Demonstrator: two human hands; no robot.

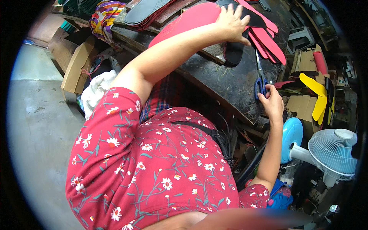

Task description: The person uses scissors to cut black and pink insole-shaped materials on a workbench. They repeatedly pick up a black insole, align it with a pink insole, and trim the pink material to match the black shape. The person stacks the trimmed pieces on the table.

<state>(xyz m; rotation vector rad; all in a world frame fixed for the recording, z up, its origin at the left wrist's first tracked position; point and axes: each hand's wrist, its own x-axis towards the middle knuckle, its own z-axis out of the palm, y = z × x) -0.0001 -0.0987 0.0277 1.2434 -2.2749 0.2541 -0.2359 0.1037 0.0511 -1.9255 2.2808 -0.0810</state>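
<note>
My left hand [232, 25] is spread open over a large pink sole-shaped sheet [188, 23], its fingers reaching past the sheet's right end above some black pieces. My right hand [272, 101] is at the table's right side, thumb and fingers closed on the blue handles of a pair of scissors [260, 78]. The scissors lie close to the tabletop, blades pointing away from me toward the pink pieces. Several long pink insole-shaped pieces [268, 44] lie fanned out beyond the blades, with black ones among them. Whether the scissor blades are fully together is hard to make out.
The dark worktable [214, 78] has loose thread scraps on it. A stack of grey insoles [147, 11] sits at the far left. Right of the table are yellow insole-shaped pieces [316, 90], cardboard boxes [301, 107] and a blue-and-white fan [332, 153]. A cardboard box [76, 69] stands left.
</note>
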